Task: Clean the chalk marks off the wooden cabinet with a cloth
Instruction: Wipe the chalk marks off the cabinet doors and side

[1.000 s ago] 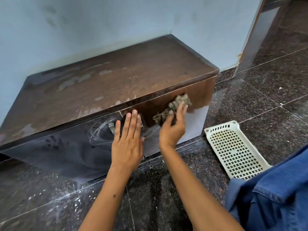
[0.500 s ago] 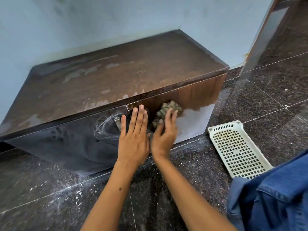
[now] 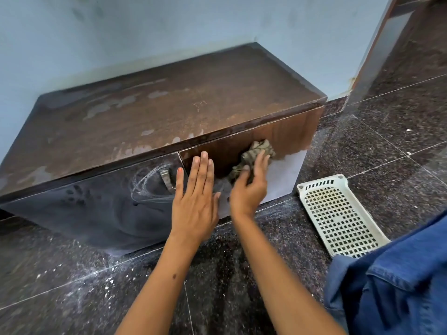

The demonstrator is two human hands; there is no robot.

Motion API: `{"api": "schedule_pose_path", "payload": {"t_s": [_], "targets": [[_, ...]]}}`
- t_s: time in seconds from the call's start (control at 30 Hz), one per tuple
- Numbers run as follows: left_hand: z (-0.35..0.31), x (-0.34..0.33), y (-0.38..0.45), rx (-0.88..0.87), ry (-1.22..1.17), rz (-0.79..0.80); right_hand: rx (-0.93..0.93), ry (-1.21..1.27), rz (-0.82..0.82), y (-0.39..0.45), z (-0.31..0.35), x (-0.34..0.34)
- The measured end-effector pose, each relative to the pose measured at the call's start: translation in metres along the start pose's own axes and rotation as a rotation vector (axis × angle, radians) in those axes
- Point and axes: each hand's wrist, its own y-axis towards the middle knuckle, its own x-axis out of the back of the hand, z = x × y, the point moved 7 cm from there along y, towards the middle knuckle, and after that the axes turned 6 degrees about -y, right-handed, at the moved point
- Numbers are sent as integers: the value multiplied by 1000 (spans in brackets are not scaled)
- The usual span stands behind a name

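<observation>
A right hand (image 3: 249,187) is pressing a crumpled cloth (image 3: 254,157) against the wooden cabinet (image 3: 169,112) front — the left hand (image 3: 196,201) is resting flat, fingers straight, beside chalk marks (image 3: 145,184).

One head-worn wide-angle view looks forward and steeply down, close above both forearms, onto the cabinet (image 3: 169,112) against the wall and the floor (image 3: 72,274) before it.

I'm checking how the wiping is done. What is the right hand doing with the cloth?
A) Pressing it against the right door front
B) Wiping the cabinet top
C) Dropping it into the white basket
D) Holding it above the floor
A: the right hand presses the crumpled cloth against the cabinet's right door front.
</observation>
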Motion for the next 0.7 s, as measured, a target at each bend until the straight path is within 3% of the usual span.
{"api": "schedule_pose_path", "payload": {"t_s": [0.1,0.2,0.27,0.43,0.53,0.7], "targets": [[0,-5,0,-11,0,3,-39,-11,45,-14,-21,-5],[0,-5,0,-8,-12,0,-370,77,64,-1,-57,3],[0,-4,0,-9,-17,-7,-492,134,33,5,-59,7],[0,-6,0,-11,-15,8,-199,133,-27,2,-6,2],[0,-6,0,-12,-25,4,-195,138,-66,1,-8,0],[1,-4,-1,-27,-18,2,-671,207,-101,23,-68,15]]}}
